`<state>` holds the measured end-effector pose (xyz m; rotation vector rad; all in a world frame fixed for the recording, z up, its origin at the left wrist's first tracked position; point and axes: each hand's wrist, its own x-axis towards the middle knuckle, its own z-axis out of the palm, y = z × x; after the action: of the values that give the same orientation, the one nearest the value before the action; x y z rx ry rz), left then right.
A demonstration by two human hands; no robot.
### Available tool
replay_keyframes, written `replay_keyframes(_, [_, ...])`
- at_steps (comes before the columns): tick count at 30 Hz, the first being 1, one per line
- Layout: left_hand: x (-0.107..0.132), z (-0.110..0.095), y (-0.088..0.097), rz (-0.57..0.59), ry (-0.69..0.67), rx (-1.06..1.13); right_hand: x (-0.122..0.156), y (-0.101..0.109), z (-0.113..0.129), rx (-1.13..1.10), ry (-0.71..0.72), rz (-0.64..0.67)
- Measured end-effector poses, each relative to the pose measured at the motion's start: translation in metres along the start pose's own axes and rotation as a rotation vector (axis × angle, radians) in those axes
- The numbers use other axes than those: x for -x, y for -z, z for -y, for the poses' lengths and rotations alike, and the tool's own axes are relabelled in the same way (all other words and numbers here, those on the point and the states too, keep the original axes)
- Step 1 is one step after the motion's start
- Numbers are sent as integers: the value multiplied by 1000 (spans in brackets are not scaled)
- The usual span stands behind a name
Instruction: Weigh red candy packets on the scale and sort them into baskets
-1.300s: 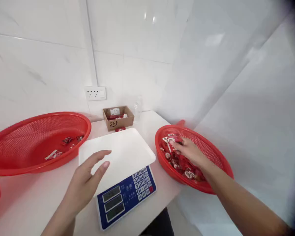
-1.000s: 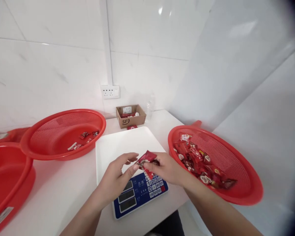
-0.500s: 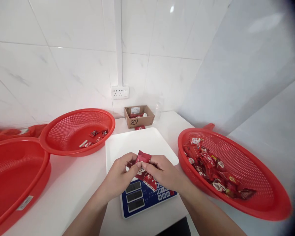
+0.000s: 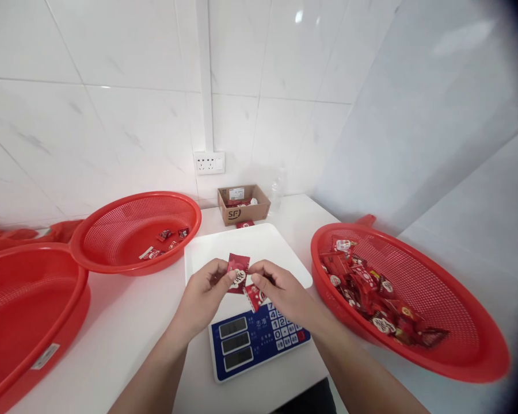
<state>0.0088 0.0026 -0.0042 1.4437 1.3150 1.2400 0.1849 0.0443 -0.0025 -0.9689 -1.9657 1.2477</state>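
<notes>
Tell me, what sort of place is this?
Maybe a small packing room: there's a weighing scale on a white table, a red basket holding many little wrapped packets, and a cardboard box near the wall.

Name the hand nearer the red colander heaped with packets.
Right: the right hand is over the digital scale, left of the red colander; the left hand is farther left.

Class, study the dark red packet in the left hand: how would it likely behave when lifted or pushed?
The dark red packet is probably light, since the left hand holds it up in a pinch. Its crimped edge looks like thin film, so the ends would likely flex. Being flattish, it would probably slide rather than roll.
</notes>
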Motion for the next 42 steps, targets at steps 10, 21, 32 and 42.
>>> replay_keyframes(10, [-12, 22, 6, -82, 39, -846, -4, 9, -34, -26, -84, -137])
replay_keyframes(21, [-8, 27, 1, 58, -175, -778, -9, 1, -31, 121, -26, -267])
replay_keyframes(32, [-8, 21, 6, 0, -141, -747, -5, -2, -28, 100, 14, -170])
replay_keyframes(42, [-14, 43, 10, 87, -158, -908, 40, 82, -22, 614, -38, -310])
